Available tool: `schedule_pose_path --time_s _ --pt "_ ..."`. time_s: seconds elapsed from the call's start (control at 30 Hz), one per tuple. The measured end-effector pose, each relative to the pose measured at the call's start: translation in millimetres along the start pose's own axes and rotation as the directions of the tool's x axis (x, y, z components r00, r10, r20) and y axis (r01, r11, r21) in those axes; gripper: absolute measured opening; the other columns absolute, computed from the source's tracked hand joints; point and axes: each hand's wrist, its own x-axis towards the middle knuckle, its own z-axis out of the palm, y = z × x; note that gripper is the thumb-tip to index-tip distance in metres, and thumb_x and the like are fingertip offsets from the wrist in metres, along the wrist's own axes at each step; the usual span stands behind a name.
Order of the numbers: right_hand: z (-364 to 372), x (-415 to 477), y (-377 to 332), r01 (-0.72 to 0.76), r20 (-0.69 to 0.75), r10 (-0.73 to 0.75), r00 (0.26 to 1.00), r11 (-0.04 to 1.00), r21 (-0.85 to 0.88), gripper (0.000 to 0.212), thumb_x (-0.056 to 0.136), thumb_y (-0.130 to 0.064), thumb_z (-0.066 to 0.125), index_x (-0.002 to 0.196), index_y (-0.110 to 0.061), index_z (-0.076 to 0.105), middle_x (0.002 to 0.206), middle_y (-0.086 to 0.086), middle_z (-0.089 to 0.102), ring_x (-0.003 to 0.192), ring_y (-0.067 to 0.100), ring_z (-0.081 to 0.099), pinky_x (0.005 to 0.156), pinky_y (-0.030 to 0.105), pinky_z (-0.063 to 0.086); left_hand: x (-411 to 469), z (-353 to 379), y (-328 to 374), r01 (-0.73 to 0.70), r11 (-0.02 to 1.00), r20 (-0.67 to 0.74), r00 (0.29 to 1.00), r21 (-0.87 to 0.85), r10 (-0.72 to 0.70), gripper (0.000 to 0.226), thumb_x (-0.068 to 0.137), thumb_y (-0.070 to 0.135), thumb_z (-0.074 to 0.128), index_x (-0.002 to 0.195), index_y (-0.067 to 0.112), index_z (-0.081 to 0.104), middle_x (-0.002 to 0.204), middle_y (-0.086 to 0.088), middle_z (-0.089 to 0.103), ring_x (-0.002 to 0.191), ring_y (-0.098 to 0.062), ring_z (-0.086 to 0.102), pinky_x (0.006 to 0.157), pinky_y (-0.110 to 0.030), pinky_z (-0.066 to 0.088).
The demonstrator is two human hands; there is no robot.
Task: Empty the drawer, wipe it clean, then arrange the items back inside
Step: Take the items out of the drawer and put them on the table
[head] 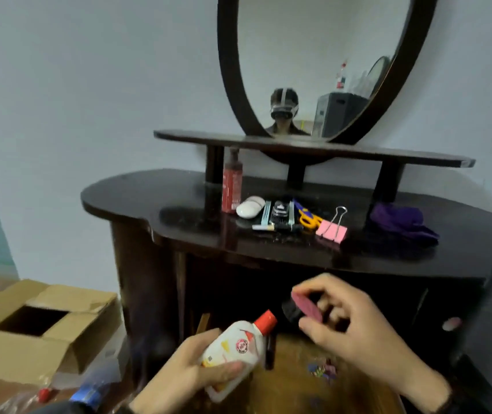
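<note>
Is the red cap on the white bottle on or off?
On. The red cap sits on the neck of the white bottle, which the left hand holds tilted.

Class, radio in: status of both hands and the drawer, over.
Left hand grips white red-capped bottle. Right hand pinches pink-and-black item. Wooden drawer open, small colourful clips inside.

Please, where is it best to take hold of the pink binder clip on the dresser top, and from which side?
Probably pinch the pink binder clip by its wire loop, which juts out free beyond the body. Come from above and the right: the yellow-handled scissors lie close on its left.
</note>
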Motion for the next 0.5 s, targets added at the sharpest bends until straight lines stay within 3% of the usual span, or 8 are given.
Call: schedule_pose_path --time_s 0.1,0.2,0.37,0.5 --pt "-17 39 -19 0.091 -0.103 -0.086 0.991 0.995 0.049 0.031 0.077 -0.036 0.075 0.107 -0.032 0.069 0.091 -0.014 0.065 0.068 0.008 0.052 0.059 0.017 0.042 -9 -3 27 -0.177 0.983 -0.181 0.969 -0.043 0.167 0.075 0.059 0.046 0.087 0.101 -0.011 0.061 0.078 -0.004 0.055 0.072 -0.014 0.051 0.062 -0.019 0.038" --pt "-22 84 -10 0.051 -0.129 -0.047 0.991 0.998 0.028 0.026 0.08 -0.027 0.08 0.101 -0.037 0.069 0.096 -0.018 0.065 0.058 0.003 0.048 0.061 0.012 0.039 -5 -3 55 -0.309 0.95 -0.28 0.917 -0.043 0.285 0.069 0.064 0.049 0.083 0.102 -0.005 0.061 0.079 -0.007 0.055 0.07 -0.018 0.051 0.058 -0.023 0.04" --pt "-12 129 27 -0.064 -0.018 0.063 0.998 0.995 -0.077 0.026 0.076 -0.033 0.084 0.098 -0.036 0.071 0.098 -0.021 0.067 0.074 -0.009 0.059 0.07 0.014 0.045 25 -14 89 -0.405 0.914 -0.465 0.807 0.011 0.364 0.04 0.077 0.048 0.076 0.092 0.012 0.064 0.067 -0.004 0.059 0.051 -0.018 0.051 0.038 -0.023 0.035" --pt "-12 134 37 -0.087 0.055 0.09 0.994 0.994 -0.068 0.031 0.071 -0.039 0.085 0.099 -0.042 0.071 0.089 -0.04 0.062 0.066 -0.023 0.052 0.056 0.001 0.037 64 -42 107 -0.388 0.911 -0.621 0.683 0.139 0.385 0.025 0.088 0.039 0.073 0.093 0.016 0.063 0.073 0.004 0.068 0.061 -0.008 0.063 0.049 -0.022 0.047"
